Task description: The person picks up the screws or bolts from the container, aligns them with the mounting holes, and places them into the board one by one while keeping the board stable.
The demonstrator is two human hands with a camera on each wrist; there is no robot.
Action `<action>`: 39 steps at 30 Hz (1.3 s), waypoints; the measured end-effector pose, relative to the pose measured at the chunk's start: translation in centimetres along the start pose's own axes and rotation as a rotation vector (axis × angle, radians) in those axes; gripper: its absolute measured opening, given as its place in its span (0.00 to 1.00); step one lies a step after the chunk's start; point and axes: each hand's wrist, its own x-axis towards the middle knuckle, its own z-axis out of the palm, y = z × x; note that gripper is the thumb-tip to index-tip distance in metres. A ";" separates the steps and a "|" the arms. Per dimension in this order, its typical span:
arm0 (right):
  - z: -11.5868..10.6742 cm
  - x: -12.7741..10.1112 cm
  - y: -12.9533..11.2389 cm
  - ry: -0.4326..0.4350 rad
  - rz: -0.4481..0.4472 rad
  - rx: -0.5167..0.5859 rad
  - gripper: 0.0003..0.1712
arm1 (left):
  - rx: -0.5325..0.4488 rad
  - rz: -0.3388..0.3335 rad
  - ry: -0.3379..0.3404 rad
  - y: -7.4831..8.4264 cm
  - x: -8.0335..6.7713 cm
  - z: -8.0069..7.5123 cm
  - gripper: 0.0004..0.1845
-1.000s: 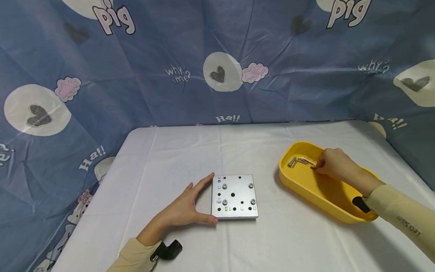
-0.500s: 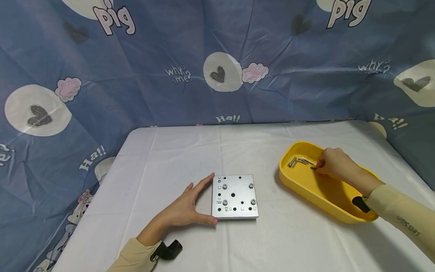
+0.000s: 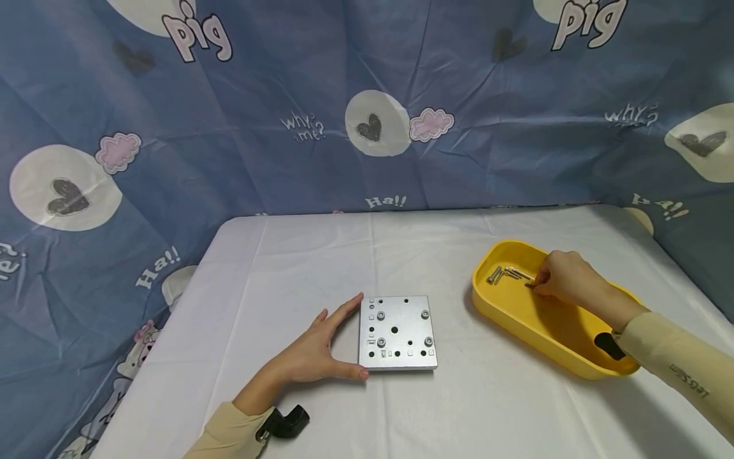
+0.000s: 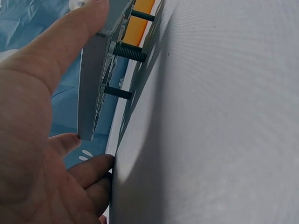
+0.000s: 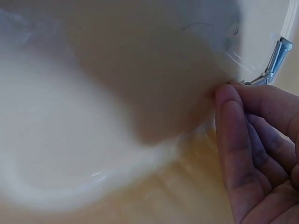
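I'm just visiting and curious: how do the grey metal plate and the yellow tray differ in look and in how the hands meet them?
The metal plate is flat, square and grey with holes and screws; the yellow tray is oblong with raised walls. The left hand rests against the plate's edge; the right hand reaches inside the tray, pinching at loose screws. Both sit on the white table.

Plate (image 3: 397,332) left of tray (image 3: 518,319) with screws (image 3: 507,274)
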 end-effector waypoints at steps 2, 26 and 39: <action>0.0 0.0 0.0 -0.002 0.002 0.002 0.06 | -0.001 -0.001 -0.001 0.0 0.0 0.0 0.72; 0.0 -0.8 1.0 0.043 -0.031 0.080 0.09 | 0.003 -0.003 -0.001 0.0 0.0 0.0 0.71; -2.2 -0.5 -0.3 0.019 0.008 0.187 0.09 | 0.005 -0.006 0.000 0.1 0.0 0.0 0.71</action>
